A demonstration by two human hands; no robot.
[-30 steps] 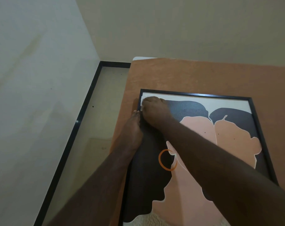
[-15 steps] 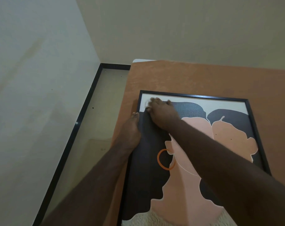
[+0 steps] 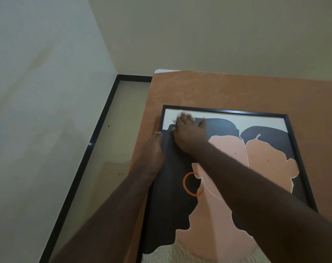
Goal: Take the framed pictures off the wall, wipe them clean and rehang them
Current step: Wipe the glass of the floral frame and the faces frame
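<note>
A black-framed picture (image 3: 267, 149) of dark and peach shapes lies flat, face up, on a table under an orange-brown cover (image 3: 218, 88). My left hand (image 3: 153, 149) holds the frame's left edge near its far corner, thumb tip on the black rim and fingers hidden beside it. My right hand (image 3: 190, 133) lies flat on the picture's far left corner with fingers spread. It presses a small white cloth (image 3: 177, 115) that shows blurred past the fingertips. My right forearm crosses the picture diagonally.
The table's left edge drops to a pale tiled floor (image 3: 114, 149) bordered by black skirting (image 3: 97, 133). Cream walls (image 3: 199, 35) meet in a corner behind the table. A white corner (image 3: 161, 70) pokes out from under the cover at the back.
My right hand has slid with the cloth from the frame's left rim a little to the right along the top strip, its fingers flattening out. My left hand has stayed on the edge.
</note>
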